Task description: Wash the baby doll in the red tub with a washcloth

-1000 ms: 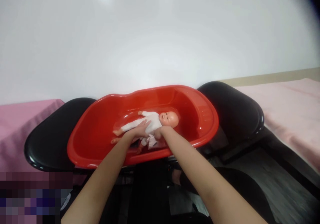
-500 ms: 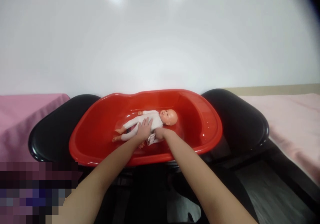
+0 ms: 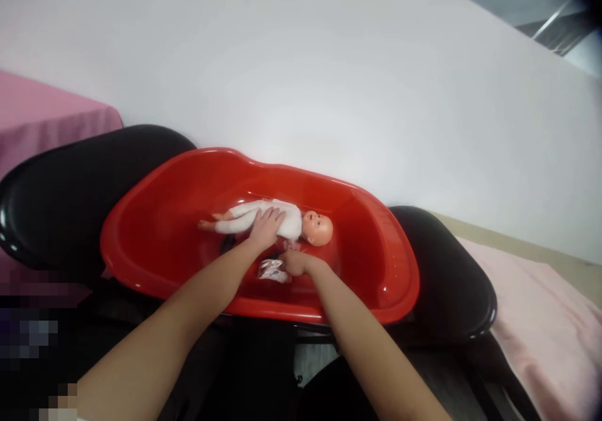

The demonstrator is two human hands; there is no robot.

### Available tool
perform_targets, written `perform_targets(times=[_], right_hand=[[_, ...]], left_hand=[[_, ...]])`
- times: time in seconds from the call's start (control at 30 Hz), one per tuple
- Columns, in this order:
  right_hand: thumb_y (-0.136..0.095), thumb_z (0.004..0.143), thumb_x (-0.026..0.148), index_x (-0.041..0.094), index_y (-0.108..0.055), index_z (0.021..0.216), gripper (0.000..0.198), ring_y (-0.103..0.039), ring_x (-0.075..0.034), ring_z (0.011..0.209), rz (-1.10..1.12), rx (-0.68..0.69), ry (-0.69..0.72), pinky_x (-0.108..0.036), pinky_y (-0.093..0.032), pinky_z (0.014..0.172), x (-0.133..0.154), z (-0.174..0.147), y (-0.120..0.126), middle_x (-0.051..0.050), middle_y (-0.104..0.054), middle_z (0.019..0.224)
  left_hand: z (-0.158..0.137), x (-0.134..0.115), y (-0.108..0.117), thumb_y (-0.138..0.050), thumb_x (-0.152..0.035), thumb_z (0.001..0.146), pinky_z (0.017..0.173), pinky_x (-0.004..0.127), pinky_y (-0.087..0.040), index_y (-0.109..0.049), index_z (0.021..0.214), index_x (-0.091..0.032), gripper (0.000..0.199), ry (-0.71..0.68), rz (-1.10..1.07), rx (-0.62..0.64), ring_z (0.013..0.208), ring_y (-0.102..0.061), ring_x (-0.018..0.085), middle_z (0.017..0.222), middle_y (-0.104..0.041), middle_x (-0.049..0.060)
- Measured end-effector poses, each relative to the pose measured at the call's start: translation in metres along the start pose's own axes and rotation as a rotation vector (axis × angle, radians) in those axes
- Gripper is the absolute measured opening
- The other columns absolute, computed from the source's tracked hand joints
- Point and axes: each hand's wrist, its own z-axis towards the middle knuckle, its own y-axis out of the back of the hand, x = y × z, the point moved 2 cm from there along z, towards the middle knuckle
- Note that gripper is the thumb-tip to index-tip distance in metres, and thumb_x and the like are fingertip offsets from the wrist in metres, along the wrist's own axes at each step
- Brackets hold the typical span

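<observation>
A bald baby doll (image 3: 290, 221) in a white bodysuit lies in a red baby bathtub (image 3: 408, 277), its head to the right and its feet to the left. My left hand (image 3: 266, 228) rests on the doll's middle, fingers spread over the white body. Nearer to me, my right hand (image 3: 296, 262) is closed at the edge of a small crumpled whitish cloth (image 3: 273, 271) with dark marks. The cloth is apart from the doll, low in the tub. Something pinkish (image 3: 290, 245) shows between the right hand and the doll's shoulder; I cannot make it out.
Black rounded surfaces flank the tub, one at the left (image 3: 94, 189) and one at the right (image 3: 451, 283). Pink cloth covers a surface at far left (image 3: 56, 110), paler pink cloth at far right (image 3: 540, 308). A white wall (image 3: 282, 82) stands behind.
My view has tilted. My right hand and the crumpled cloth have moved off the doll's side toward the near tub wall. The doll seems turned slightly onto its far side, under my left hand.
</observation>
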Motion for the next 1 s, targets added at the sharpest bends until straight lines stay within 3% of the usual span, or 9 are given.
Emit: perform_targets(times=[0.23,0.33,0.4,0.5,0.6,0.7,0.8,0.9,1.0], right_hand=[[-0.053,0.092,0.014,0.014,-0.066,0.118,0.029,-0.067,-0.019,0.094,0.044,-0.144,0.111,-0.026,-0.048,0.079,0.020,-0.002,-0.003,-0.009,-0.073,0.112],[-0.047,0.096,0.013,0.014,-0.066,0.121,0.031,-0.063,-0.022,0.109,-0.231,-0.337,0.278,-0.035,-0.047,0.096,0.028,0.005,-0.004,-0.012,-0.070,0.117],[-0.042,0.099,0.014,0.010,-0.066,0.123,0.034,-0.056,-0.024,0.123,-0.481,-0.413,0.458,-0.043,-0.036,0.113,0.032,0.018,-0.006,-0.016,-0.066,0.123],[-0.042,0.096,0.009,0.006,-0.070,0.115,0.035,-0.052,-0.026,0.128,-0.775,-0.299,0.619,-0.044,-0.025,0.120,0.033,0.051,-0.010,-0.018,-0.067,0.123],[-0.044,0.092,0.006,0.004,-0.071,0.117,0.037,-0.050,-0.030,0.132,-0.883,-0.179,0.425,-0.044,-0.026,0.120,0.024,0.085,-0.007,-0.018,-0.066,0.128],[-0.042,0.088,0.002,0.000,-0.064,0.129,0.047,-0.042,-0.036,0.140,-0.903,-0.227,0.158,-0.054,-0.017,0.121,0.004,0.096,-0.006,-0.024,-0.059,0.136],[-0.044,0.088,0.007,0.007,-0.068,0.127,0.045,-0.041,-0.035,0.141,-0.941,-0.179,0.010,-0.057,-0.009,0.123,-0.024,0.078,-0.023,-0.021,-0.062,0.133],[-0.048,0.089,0.010,0.003,-0.073,0.118,0.039,-0.049,-0.038,0.135,-0.962,-0.090,-0.130,-0.059,-0.012,0.122,-0.045,0.051,-0.042,-0.023,-0.068,0.122],[-0.052,0.088,0.010,0.004,-0.077,0.107,0.033,-0.054,-0.040,0.127,-0.932,-0.110,-0.111,-0.062,-0.016,0.119,-0.045,0.037,-0.044,-0.024,-0.072,0.110]], left_hand=[[0.008,0.015,0.024,-0.041,-0.007,0.091,0.117,0.051,-0.025,-0.058,0.136,-0.015,0.049,0.056,-0.014,-0.215,0.133,-0.044,0.030,0.138,-0.057,0.014],[0.008,0.019,0.029,-0.035,-0.009,0.095,0.117,0.051,-0.024,-0.060,0.133,-0.014,0.046,0.088,-0.019,-0.250,0.132,-0.045,0.030,0.135,-0.059,0.015],[0.009,0.020,0.032,-0.035,-0.009,0.095,0.117,0.052,-0.025,-0.060,0.132,-0.013,0.045,0.103,-0.035,-0.254,0.133,-0.045,0.030,0.135,-0.059,0.015],[0.010,0.020,0.034,-0.036,-0.009,0.095,0.117,0.052,-0.024,-0.061,0.131,-0.014,0.044,0.110,-0.050,-0.239,0.133,-0.045,0.029,0.134,-0.060,0.014],[0.011,0.021,0.034,-0.037,-0.008,0.094,0.118,0.050,-0.024,-0.061,0.130,-0.015,0.044,0.123,-0.044,-0.227,0.134,-0.044,0.029,0.132,-0.061,0.013],[0.012,0.022,0.033,-0.037,-0.010,0.095,0.118,0.049,-0.024,-0.061,0.131,-0.015,0.044,0.124,-0.048,-0.230,0.137,-0.041,0.029,0.134,-0.061,0.012],[0.012,0.021,0.033,-0.035,-0.010,0.096,0.118,0.049,-0.024,-0.059,0.134,-0.014,0.045,0.145,-0.071,-0.217,0.138,-0.040,0.029,0.137,-0.060,0.012],[0.012,0.018,0.034,-0.035,-0.009,0.096,0.118,0.050,-0.023,-0.060,0.133,-0.014,0.045,0.157,-0.092,-0.195,0.139,-0.040,0.030,0.136,-0.060,0.012],[0.012,0.015,0.035,-0.036,-0.010,0.096,0.117,0.051,-0.024,-0.060,0.131,-0.013,0.043,0.153,-0.096,-0.186,0.137,-0.042,0.030,0.134,-0.061,0.013]])
